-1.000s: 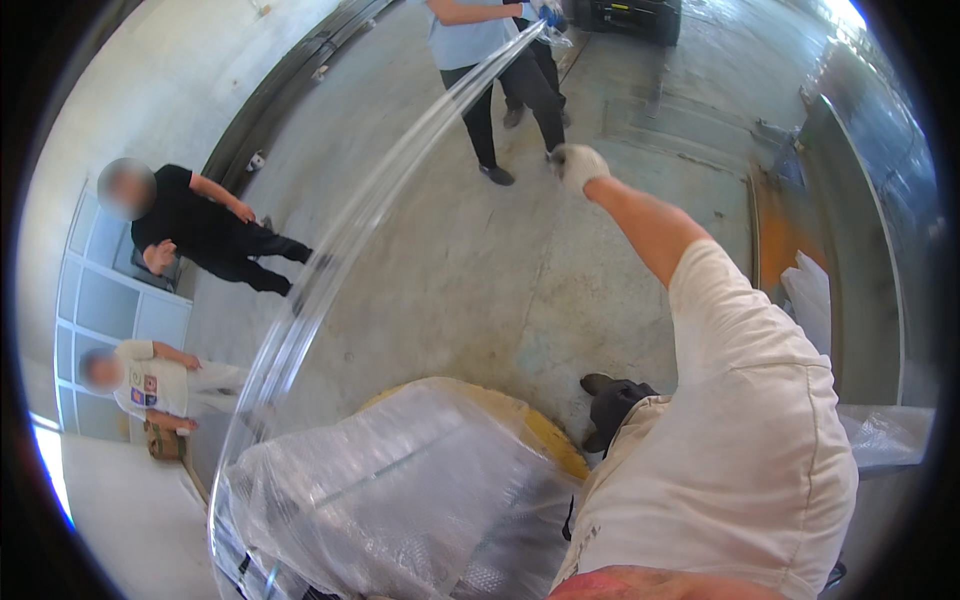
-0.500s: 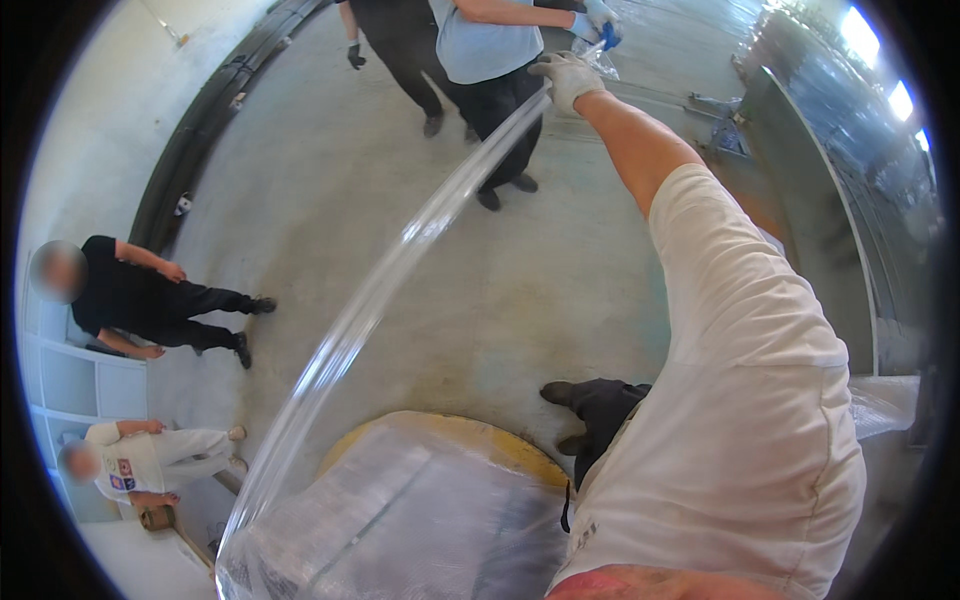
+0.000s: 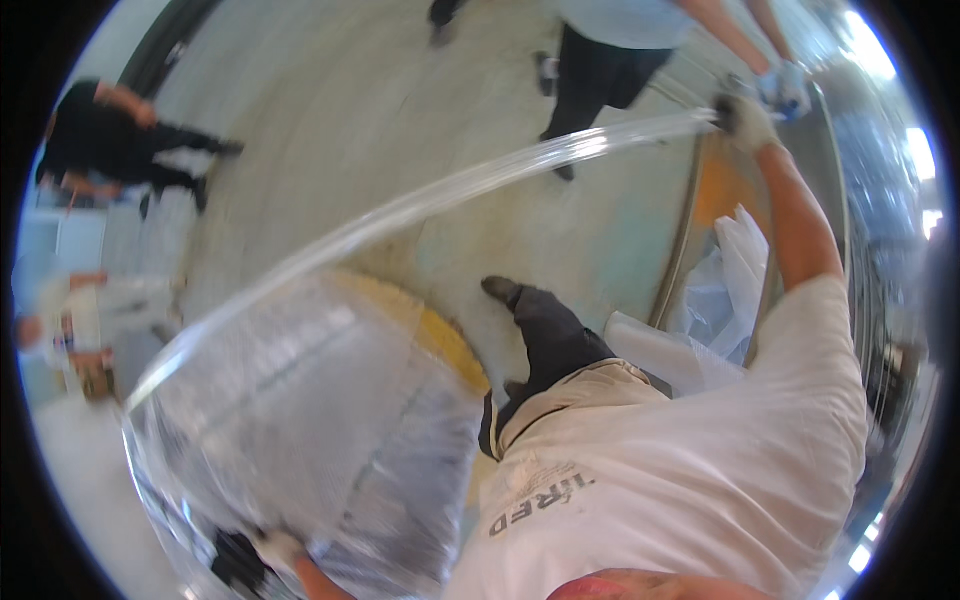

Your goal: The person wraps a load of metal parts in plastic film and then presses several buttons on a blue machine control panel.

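Note:
My right hand [image 3: 752, 122], in a pale work glove, is closed on a twisted length of clear stretch film [image 3: 440, 205] at the upper right. The film runs taut and slightly bowed down to the left edge of a wrapped load [image 3: 300, 370]. Layers of the same clear film cover this load, which sits on a round yellow platform [image 3: 440, 345]. My left hand [image 3: 280, 550], also gloved, is at the load's lower left side, beside a dark object [image 3: 238, 562]; blur hides its fingers. A co-worker's gloved hands [image 3: 787, 92] are just beyond my right hand.
The co-worker in a light blue shirt [image 3: 625, 22] stands at the top. Two more people, one in black [image 3: 95, 135] and one in a light shirt [image 3: 95, 320], are at the left. Crumpled translucent sheeting [image 3: 725, 280] lies to my right, near a large grey panel [image 3: 832, 150].
My right hand has moved right with the film, which now slants less steeply. My left hand has come into view beside the load. The co-worker in light blue has shifted right.

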The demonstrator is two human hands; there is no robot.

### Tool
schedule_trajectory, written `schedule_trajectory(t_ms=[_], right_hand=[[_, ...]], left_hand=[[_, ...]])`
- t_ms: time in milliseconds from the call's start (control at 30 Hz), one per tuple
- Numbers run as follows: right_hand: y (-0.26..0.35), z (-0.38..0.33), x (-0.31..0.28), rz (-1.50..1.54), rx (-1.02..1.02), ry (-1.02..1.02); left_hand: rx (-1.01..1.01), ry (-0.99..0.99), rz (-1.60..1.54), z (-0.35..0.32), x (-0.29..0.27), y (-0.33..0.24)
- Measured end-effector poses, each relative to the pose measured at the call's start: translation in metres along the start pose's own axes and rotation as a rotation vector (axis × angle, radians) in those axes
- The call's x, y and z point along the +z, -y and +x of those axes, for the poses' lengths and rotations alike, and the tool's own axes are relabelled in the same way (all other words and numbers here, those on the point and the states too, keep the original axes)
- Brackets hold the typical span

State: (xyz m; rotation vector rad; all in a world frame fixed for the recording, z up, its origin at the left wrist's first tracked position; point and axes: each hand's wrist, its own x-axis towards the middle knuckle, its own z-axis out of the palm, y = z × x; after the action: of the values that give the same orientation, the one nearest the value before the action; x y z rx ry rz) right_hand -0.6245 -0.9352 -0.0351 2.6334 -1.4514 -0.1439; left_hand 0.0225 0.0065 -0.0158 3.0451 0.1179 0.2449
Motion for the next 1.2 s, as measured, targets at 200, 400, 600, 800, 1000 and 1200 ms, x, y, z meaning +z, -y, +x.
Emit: schedule_trajectory(t_ms=[200,400,600,800,1000,1200], right_hand=[[-0.034,-0.184,0.028,0.105,-0.030,-0.182],[-0.048,-0.339,0.045,0.194,0.010,-0.145],[-0.010,-0.522,0.069,0.413,-0.167,-0.280],[0.123,-0.642,-0.038,0.261,-0.274,-0.210],[0.186,-0.739,-0.071,0.422,-0.243,-0.027],[0.242,-0.822,-0.122,0.590,-0.241,0.086]], left_hand=[[0.017,-0.042,0.290,-0.008,0.000,0.058],[0.066,0.009,0.323,-0.024,-0.024,0.035],[0.101,0.035,0.265,-0.027,-0.034,0.037],[0.063,0.064,0.280,-0.039,-0.041,0.033],[0.116,0.134,0.269,-0.033,-0.040,0.030],[0.205,0.163,0.060,0.021,0.006,0.089]])
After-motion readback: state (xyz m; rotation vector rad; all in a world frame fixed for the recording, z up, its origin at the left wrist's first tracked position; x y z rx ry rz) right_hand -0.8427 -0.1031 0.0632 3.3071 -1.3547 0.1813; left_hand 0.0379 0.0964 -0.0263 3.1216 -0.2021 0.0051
